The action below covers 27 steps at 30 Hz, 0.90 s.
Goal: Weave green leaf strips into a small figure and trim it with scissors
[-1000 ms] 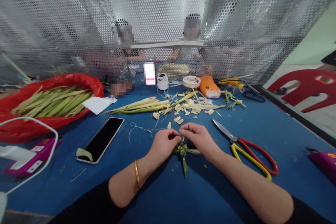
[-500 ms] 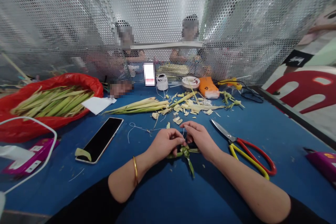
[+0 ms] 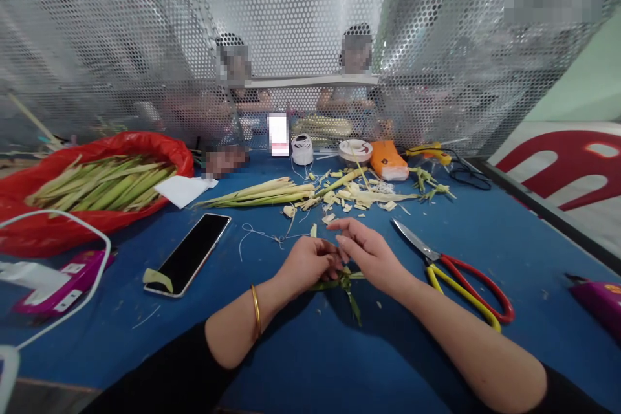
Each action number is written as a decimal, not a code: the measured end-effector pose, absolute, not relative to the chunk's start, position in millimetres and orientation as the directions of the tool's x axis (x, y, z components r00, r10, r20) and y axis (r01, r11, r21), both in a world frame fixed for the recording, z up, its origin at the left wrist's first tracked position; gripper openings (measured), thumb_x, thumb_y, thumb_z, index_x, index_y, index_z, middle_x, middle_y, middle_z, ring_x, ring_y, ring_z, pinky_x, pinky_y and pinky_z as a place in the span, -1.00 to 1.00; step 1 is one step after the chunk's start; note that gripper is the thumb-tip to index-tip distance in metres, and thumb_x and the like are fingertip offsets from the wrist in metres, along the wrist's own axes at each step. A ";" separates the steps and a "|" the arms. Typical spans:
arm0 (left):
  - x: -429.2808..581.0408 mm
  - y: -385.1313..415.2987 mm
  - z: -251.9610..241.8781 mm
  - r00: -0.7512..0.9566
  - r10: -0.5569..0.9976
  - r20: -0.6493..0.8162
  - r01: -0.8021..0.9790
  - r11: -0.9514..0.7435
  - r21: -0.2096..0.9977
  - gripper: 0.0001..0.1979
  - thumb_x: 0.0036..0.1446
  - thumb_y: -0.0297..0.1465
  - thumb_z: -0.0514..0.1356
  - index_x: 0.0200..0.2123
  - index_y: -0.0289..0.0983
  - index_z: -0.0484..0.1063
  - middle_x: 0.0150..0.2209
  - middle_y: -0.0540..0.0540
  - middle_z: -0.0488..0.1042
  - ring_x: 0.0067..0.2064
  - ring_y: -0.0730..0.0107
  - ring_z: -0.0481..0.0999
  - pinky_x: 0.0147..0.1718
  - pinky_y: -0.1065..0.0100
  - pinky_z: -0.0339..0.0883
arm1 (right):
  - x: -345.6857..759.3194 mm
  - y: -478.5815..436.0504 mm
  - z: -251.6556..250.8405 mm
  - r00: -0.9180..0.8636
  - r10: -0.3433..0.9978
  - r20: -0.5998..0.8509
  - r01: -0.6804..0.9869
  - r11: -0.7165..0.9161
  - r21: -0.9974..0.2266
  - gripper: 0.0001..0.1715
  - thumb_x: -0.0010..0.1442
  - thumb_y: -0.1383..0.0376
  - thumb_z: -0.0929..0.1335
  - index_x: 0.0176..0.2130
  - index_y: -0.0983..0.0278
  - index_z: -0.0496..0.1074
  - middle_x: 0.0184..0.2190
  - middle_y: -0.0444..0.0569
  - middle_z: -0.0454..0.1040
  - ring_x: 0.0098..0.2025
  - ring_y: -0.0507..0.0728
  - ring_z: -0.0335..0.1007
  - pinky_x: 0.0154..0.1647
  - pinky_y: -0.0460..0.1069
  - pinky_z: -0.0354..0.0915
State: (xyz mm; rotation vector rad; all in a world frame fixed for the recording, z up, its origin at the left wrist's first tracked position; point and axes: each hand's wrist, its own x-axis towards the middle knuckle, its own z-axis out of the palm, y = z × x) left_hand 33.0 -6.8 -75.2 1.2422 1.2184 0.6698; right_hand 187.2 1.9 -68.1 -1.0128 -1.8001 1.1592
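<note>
A small knotted piece of green corn husk [image 3: 346,286] lies on the blue table between my hands, with strips sticking out to the sides and towards me. My left hand [image 3: 313,264] is closed in a pinch at its upper end; the fingertips are partly hidden. Just right of it, my right hand [image 3: 371,252] is over the husk piece, index finger stretched out and thumb apart, with no object visible in it. White thread [image 3: 264,233] trails over the table left of my hands. Scissors [image 3: 439,255] with red and yellow handles lie to the right, blades open.
A red bag [image 3: 160,142] of husks stands left, near a phone [image 3: 194,252] and a purple socket block [image 3: 72,291]. Ahead lie long husks [image 3: 262,193], scraps, a thread spool [image 3: 302,151], a tape roll [image 3: 355,152] and an orange packet [image 3: 388,162]. People sit behind a perforated panel [image 3: 291,13].
My right hand's pinch near the thread has loosened, and its fingers have spread apart. My left hand stays at the husk piece. The camera view has shifted slightly.
</note>
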 end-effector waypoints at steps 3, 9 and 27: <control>33.0 -7.9 -74.7 0.324 0.891 -0.319 0.215 0.259 0.942 -0.85 -0.09 -0.60 0.12 -0.58 -0.33 0.44 -0.64 0.04 0.41 -0.58 0.55 0.38 -0.50 0.48 0.28 | 187.5 -0.3 -66.3 -0.450 0.867 0.215 0.173 0.320 -0.931 -0.75 0.28 0.27 0.19 -0.06 0.25 0.31 -0.51 -0.19 0.36 -0.46 0.02 0.34 -0.34 -0.05 0.29; 36.3 -9.4 -76.0 0.285 0.915 -0.287 0.161 0.249 0.955 -0.92 -0.07 -0.52 0.21 -0.57 -0.35 0.46 -0.62 0.03 0.43 -0.59 0.54 0.38 -0.50 0.45 0.29 | 189.9 -1.1 -62.8 -0.496 0.793 0.353 -0.003 0.404 -0.915 -0.64 0.27 0.30 0.24 0.07 0.18 0.27 -0.13 -0.02 0.48 -0.05 0.10 0.41 -0.01 0.04 0.29; 36.0 -9.4 -76.4 0.287 0.903 -0.320 0.186 0.275 0.943 -0.91 0.03 -0.46 0.21 -0.44 -0.35 0.51 -0.55 0.00 0.50 -0.57 0.57 0.45 -0.52 0.51 0.30 | 225.5 16.6 -59.2 -0.624 0.781 -0.030 0.646 0.495 -0.581 -0.83 0.01 0.49 0.36 -0.48 0.24 0.50 -0.42 -0.12 0.35 -0.36 0.04 0.31 -0.33 -0.07 0.17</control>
